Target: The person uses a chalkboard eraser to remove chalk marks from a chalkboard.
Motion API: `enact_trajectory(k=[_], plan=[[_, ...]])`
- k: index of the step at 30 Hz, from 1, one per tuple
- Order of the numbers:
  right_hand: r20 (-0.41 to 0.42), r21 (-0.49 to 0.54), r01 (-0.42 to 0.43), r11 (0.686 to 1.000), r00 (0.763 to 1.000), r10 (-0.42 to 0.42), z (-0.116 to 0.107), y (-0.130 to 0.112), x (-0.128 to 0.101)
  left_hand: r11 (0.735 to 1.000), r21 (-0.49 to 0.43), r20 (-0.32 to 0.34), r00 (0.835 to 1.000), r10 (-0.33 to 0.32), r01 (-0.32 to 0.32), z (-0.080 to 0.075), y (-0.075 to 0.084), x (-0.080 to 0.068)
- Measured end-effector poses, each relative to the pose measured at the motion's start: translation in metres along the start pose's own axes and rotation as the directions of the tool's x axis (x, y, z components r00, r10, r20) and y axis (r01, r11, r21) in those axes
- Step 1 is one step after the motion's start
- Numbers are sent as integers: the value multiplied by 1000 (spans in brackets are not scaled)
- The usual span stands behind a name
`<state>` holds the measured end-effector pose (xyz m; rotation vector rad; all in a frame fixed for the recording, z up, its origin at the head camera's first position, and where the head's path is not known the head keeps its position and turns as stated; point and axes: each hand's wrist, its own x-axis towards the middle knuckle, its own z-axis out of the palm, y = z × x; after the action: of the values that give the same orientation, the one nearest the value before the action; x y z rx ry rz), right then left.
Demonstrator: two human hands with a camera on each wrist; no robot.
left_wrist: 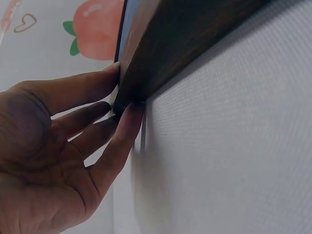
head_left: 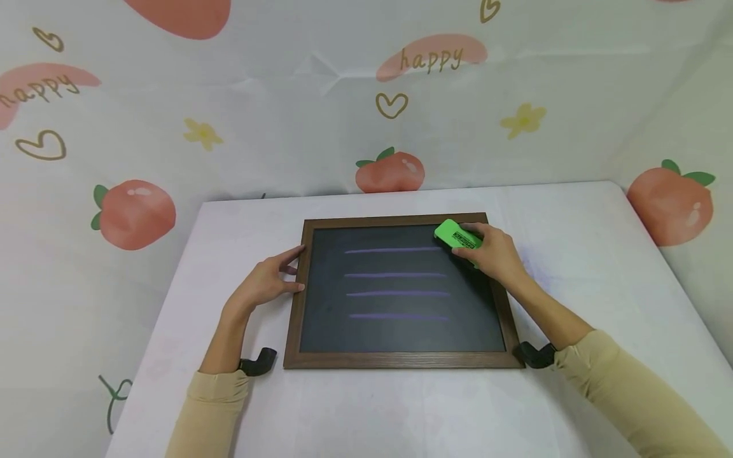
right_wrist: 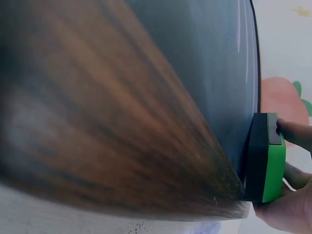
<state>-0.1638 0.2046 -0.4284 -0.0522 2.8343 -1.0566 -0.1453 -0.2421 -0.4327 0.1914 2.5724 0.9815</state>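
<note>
A green eraser sits flat at the top-right corner of a wood-framed chalkboard bearing 4 purple lines.

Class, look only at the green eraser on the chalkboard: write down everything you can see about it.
The green eraser is a small rounded block, plastic-looking, with a dark label on top and a black pad beneath, seen in the right wrist view. It lies flat on the chalkboard near the far right corner, by the end of the top purple line. The right hand grips it.
</note>
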Motion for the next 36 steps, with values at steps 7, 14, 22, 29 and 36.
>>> enact_trajectory(k=[7,14,22,29,36], plan=[[3,8,-8,1000,1000,8,1,-2,2,1000,-4,-4,1000,-2,2,1,-1,0],[19,23,10,1000,1000,-11,6,-5,8,1000,5,-8,1000,8,-8,1,-1,0],[31,18,-7,1000,999,6,11,-8,12,1000,7,-1,1000,8,-8,1,-3,2],[44,31,2,1000,999,-4,15,-14,16,1000,12,-2,1000,2,-2,0,-3,0],[55,32,15,999,998,-16,15,-14,17,1000,5,6,1000,6,-6,0,-1,1]])
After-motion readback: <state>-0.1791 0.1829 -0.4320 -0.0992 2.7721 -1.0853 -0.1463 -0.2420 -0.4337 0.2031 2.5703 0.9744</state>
